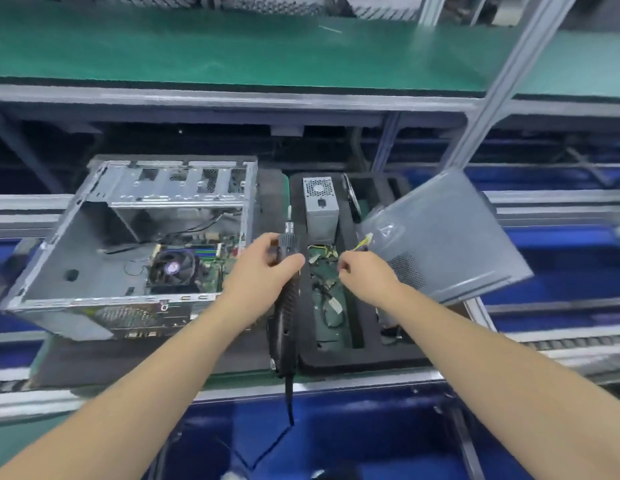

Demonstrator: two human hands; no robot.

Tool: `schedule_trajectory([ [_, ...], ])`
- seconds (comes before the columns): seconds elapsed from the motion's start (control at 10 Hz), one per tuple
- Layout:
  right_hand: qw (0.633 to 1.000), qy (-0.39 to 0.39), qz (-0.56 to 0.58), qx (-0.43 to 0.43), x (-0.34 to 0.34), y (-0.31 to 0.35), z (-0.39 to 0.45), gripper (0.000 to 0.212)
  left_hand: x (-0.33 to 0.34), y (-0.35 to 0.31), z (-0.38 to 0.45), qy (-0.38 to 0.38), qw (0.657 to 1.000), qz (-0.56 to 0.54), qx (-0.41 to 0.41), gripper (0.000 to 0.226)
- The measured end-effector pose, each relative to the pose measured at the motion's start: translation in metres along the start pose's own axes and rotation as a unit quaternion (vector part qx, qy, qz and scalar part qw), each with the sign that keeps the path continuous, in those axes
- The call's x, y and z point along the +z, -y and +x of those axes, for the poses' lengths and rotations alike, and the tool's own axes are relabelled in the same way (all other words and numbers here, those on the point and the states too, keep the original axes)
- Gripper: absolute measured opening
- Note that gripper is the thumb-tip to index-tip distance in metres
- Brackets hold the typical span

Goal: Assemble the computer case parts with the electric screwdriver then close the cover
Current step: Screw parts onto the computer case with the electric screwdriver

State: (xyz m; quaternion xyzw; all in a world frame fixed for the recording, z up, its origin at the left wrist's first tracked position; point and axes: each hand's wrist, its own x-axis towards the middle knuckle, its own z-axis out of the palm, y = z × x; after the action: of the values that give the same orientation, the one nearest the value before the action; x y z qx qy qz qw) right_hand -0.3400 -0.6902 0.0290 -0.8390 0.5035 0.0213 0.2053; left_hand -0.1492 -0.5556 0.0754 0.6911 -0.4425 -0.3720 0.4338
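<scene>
Two hands are being held centrally: the electric screwdriver (287,268), at three o'clock of the open computer case (128,251), is being gripped by the left hand (263,268); the right hand (362,275) is being kept curled, contents indiscernible.

Bright, even overhead light, soft shadows, slight motion blur throughout, and wide-angle bending of straight rails toward the edges.

Bare matt metal case (76,258); black matt foam tray (357,358).
</scene>
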Motion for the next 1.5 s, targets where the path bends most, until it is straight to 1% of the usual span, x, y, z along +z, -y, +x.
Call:
schedule_trajectory([
  [0.1,0.999,-0.007,0.022,0.048,0.014,-0.021,0.003,0.015,0.009,0.002,0.012,0.009,1.0,0.006,0.002,0.037],
  [0.2,0.994,-0.017,0.067,0.091,0.02,-0.052,0.005,0.019,0.015,0.002,0.02,0.001,1.0,-0.009,-0.014,0.023],
  [0.3,0.993,-0.027,0.053,0.099,0.009,-0.089,0.017,0.019,0.024,0.004,0.029,-0.006,0.998,-0.026,-0.052,0.026],
  [0.4,0.995,-0.011,0.013,0.099,-0.011,-0.125,0.033,0.022,0.04,-0.001,0.035,-0.024,0.997,-0.027,-0.07,0.012],
  [0.5,0.996,0.012,0.001,0.092,-0.028,-0.148,0.047,0.025,0.06,-0.009,0.042,-0.038,0.996,-0.01,-0.079,0.01],
  [0.6,0.993,0.072,-0.018,0.091,-0.028,-0.159,0.054,0.023,0.08,-0.016,0.048,-0.05,0.995,-0.004,-0.082,0.012],
  [0.7,0.99,0.106,-0.01,0.092,-0.021,-0.16,0.058,0.022,0.097,-0.022,0.051,-0.06,0.994,0.005,-0.089,0.011],
  [0.8,0.988,0.113,0.054,0.095,-0.006,-0.152,0.07,0.029,0.11,-0.023,0.055,-0.065,0.992,0.012,-0.107,0.017],
  [0.9,0.977,0.111,0.146,0.108,0.014,-0.136,0.091,0.033,0.116,-0.019,0.06,-0.073,0.989,0.014,-0.124,0.012],
  [1.0,0.965,0.127,0.197,0.119,0.035,-0.125,0.11,0.029,0.115,-0.014,0.063,-0.083,0.986,0.015,-0.141,0.019],
  [1.1,0.949,0.109,0.257,0.145,0.041,-0.127,0.118,0.017,0.109,-0.011,0.063,-0.089,0.984,0.007,-0.156,0.036],
  [1.2,0.93,0.099,0.312,0.164,0.039,-0.135,0.118,0.027,0.105,-0.014,0.061,-0.103,0.981,-0.014,-0.161,0.042],
  [1.3,0.911,0.105,0.348,0.195,0.036,-0.136,0.112,0.031,0.102,-0.016,0.058,-0.112,0.98,-0.036,-0.16,0.045],
  [1.4,0.886,0.105,0.399,0.212,0.022,-0.136,0.11,0.027,0.097,-0.018,0.055,-0.109,0.979,-0.044,-0.164,0.064],
  [1.5,0.833,0.062,0.488,0.252,-0.012,-0.136,0.108,0.02,0.092,-0.024,0.054,-0.104,0.981,-0.059,-0.152,0.063],
])
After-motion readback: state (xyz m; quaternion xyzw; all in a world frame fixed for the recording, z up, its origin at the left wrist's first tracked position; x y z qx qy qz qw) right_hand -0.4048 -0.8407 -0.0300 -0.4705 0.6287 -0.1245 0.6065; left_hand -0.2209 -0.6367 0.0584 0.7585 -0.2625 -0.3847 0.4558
